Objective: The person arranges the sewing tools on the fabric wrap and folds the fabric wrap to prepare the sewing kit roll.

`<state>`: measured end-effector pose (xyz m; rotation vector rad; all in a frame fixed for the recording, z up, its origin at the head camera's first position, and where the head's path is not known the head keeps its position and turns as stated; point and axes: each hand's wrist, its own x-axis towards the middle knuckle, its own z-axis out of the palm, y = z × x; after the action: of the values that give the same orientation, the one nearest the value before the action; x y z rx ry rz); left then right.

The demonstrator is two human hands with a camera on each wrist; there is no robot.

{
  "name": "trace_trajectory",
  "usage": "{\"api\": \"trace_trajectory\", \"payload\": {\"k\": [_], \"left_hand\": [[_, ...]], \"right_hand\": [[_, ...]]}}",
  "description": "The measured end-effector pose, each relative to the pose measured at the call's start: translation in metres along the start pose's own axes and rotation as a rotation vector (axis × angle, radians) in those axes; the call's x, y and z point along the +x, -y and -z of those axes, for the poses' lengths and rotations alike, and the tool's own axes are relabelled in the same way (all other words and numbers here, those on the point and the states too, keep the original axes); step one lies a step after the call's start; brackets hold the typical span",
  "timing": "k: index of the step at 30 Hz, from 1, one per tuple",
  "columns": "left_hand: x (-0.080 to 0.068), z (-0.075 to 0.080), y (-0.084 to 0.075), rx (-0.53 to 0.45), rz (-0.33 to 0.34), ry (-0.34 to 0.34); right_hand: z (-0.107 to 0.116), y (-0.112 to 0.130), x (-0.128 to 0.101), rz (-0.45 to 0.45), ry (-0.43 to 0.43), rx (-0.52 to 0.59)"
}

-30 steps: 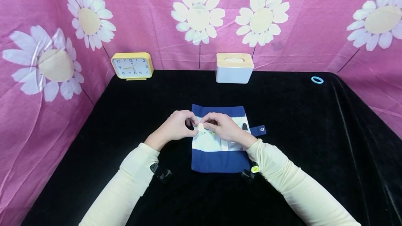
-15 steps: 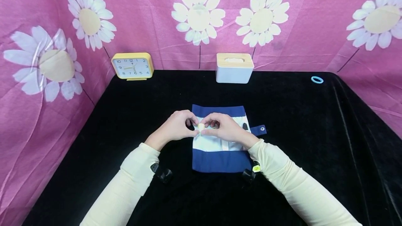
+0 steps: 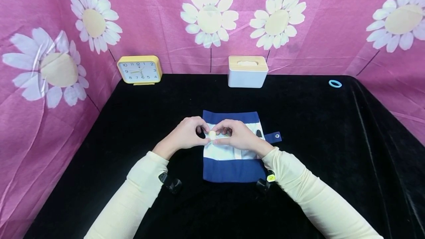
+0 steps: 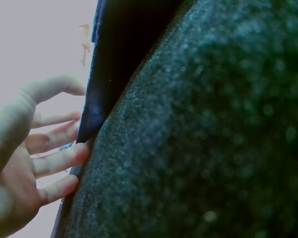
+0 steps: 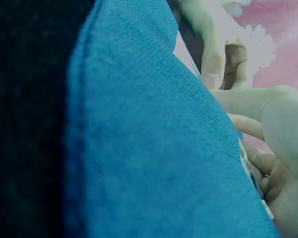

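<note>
A blue-and-white fabric roll-up pouch (image 3: 232,172) lies unfolded on the black cloth. At its left edge is a small cream-coloured piece (image 3: 212,135), too small to identify. My left hand (image 3: 188,132) holds its left side between thumb and index finger. From the other side, my right hand (image 3: 237,134) pinches it with thumb and index finger, over the pouch's white lining. In the left wrist view, several fingers (image 4: 59,161) of the left hand touch the pouch's edge. The pouch's blue border (image 5: 154,134) hides part of both hands in the right wrist view.
A blue snap strap (image 3: 273,137) sticks out from the pouch's right side, beside a dark oval item (image 3: 259,133). Behind stand a yellow clock (image 3: 139,70) and a white tissue box (image 3: 247,72). A light-blue ring (image 3: 335,84) lies at the back right.
The right thumb has moved down and left, off the top of the cream piece to its lower right. The left hand and pouch have hardly moved.
</note>
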<state>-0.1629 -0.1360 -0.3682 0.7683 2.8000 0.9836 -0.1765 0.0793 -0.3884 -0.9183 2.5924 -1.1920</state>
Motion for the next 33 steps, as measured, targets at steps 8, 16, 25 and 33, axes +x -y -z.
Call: {"api": "trace_trajectory", "payload": {"k": [8, 16, 25, 33], "left_hand": [[-0.0004, 0.0005, 0.0, 0.006, -0.004, 0.011], [-0.0003, 0.001, -0.0011, 0.015, -0.007, 0.025], [-0.0022, 0.0034, -0.001, 0.0, -0.008, 0.039], [-0.0043, 0.0085, 0.0021, -0.046, -0.043, 0.06]], "right_hand": [[-0.0002, -0.001, -0.0004, 0.008, 0.001, 0.005], [0.0005, -0.0005, -0.0015, 0.013, 0.006, -0.002], [-0.0006, -0.0022, -0.0015, 0.011, 0.012, 0.003], [-0.0016, -0.0025, -0.0015, 0.0, 0.017, 0.01]]}}
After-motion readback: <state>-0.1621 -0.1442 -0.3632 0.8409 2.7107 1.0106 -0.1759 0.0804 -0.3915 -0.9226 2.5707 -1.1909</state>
